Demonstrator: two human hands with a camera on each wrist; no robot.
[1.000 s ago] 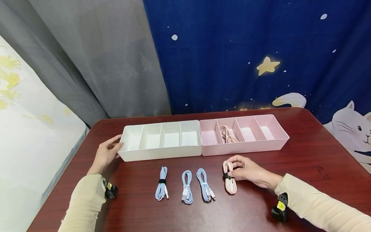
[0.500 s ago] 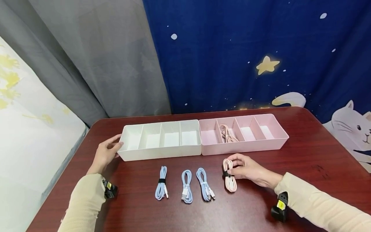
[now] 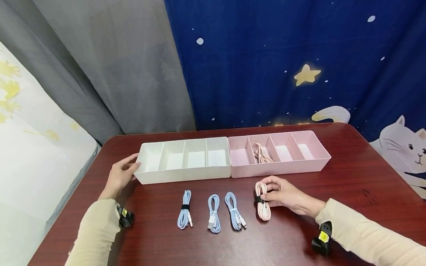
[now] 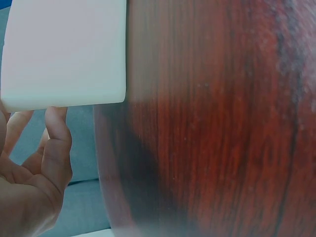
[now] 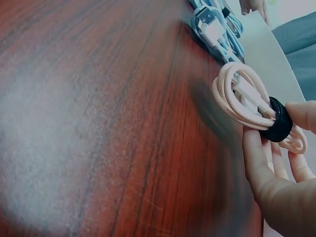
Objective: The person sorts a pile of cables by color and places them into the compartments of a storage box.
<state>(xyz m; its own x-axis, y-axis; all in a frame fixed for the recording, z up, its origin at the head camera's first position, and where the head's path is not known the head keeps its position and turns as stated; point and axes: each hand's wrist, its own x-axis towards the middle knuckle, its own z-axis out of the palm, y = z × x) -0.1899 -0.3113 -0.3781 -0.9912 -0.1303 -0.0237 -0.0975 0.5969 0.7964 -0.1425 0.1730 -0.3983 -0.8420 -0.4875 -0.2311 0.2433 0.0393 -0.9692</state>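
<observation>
My right hand (image 3: 283, 194) pinches a coiled pink charging cable (image 3: 262, 210) at its black strap (image 5: 278, 120), thumb on one side and fingers on the other. In the right wrist view the coil appears raised off the wood. At the left end of a white divided box (image 3: 184, 176), my left hand (image 3: 120, 174) touches the end wall with its fingertips. Its fingers are loosely bent. Abutting that box on the right is a pink divided box (image 3: 281, 169); another pink cable (image 3: 261, 154) lies in its second compartment from the left.
Three coiled blue cables lie in front of the boxes: a black-strapped cable (image 3: 185, 210), a middle cable (image 3: 214, 214) and a right-hand cable (image 3: 235, 212). Beneath everything is a dark red wooden table (image 3: 159, 244). Curtains (image 3: 266, 66) hang behind its far edge.
The pink cable in my right hand has shifted very slightly away from me. My left hand stays against the white box, and the boxes and blue cables look unmoved.
</observation>
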